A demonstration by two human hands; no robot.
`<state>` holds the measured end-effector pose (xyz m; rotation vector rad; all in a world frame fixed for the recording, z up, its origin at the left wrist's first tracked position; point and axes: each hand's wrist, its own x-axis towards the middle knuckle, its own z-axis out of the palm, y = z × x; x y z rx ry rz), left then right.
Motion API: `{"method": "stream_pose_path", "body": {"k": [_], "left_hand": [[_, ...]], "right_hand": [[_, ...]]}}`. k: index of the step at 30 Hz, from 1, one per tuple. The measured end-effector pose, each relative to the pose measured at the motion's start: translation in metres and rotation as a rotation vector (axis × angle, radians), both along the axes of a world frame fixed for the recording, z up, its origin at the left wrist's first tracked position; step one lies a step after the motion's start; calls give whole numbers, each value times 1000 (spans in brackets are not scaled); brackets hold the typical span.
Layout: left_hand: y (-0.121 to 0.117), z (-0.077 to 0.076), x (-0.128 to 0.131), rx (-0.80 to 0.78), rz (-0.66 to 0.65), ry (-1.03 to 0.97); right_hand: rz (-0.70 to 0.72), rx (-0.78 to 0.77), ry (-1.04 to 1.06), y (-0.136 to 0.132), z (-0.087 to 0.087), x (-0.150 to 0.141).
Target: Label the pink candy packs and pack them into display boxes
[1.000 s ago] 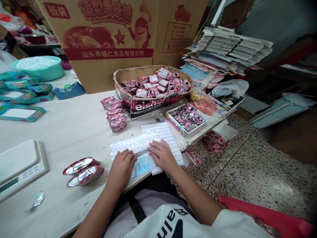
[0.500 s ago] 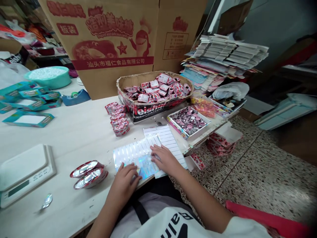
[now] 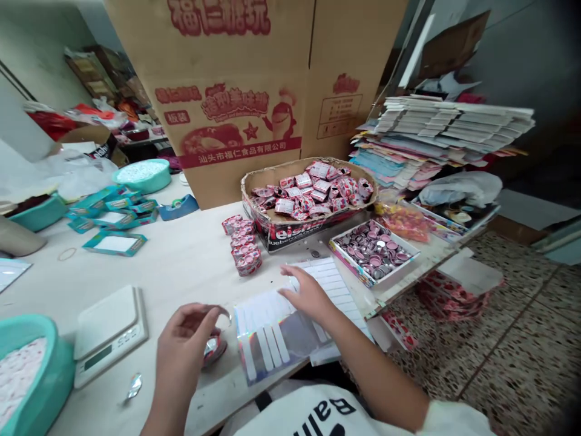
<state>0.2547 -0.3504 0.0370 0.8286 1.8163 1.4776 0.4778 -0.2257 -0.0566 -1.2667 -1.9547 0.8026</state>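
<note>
My left hand [image 3: 188,336] is raised over the small red and silver packs [image 3: 214,349] near the table's front edge and partly hides them. Pinched between its thumb and fingers is a thin, curled sticker strip [image 3: 224,312]. A shiny sticker sheet [image 3: 263,348] with narrow strips lies flat on the table, its lower part showing bare backing. My right hand [image 3: 306,293] hovers over or rests on the sheet's upper right; contact is hard to make out. Its thumb and fingers are apart and hold nothing. A second, lined sheet [image 3: 333,281] lies partly beneath that hand.
Small red packs [image 3: 245,248] stand in a row before an open carton [image 3: 295,236] full of similar ones. A shallow box [image 3: 374,251] of round lids is at right. At left are a white scale [image 3: 109,327], a teal tub [image 3: 59,363] and teal trays [image 3: 115,242].
My left hand has left the sheet and moved left over the packs, with a sticker strip in its fingers. My right hand has lifted slightly. The view has shifted left.
</note>
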Motion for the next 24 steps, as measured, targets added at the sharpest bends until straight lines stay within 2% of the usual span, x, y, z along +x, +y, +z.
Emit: {"method": "stream_pose_path", "body": {"k": [2,4,7,10,12,19,21,24], "left_hand": [[18,-3,-2,-24,-51,-56],[27,-11,-4,-39,-59,-77],[30,-23,-10,-59,-95,-61],[31,-29,-16,-82,-156,-39],[34,-28,-18,-99,-183,-33],[54,-21,-10,-136,-288,-79],[60,-24,-8,-150,-277,-156],[70,-29,-6,-158,-249,-231]], "right_hand": [[-18,10,136,34,1,-29],[-3,7,180,62,-2,-54],[25,14,179,82,-11,-78],[70,10,160,83,-18,-82],[147,-3,137,81,-17,-77],[461,28,-15,69,1,-52],[476,19,-53,65,3,-48],[416,-31,-56,62,10,-39]]}}
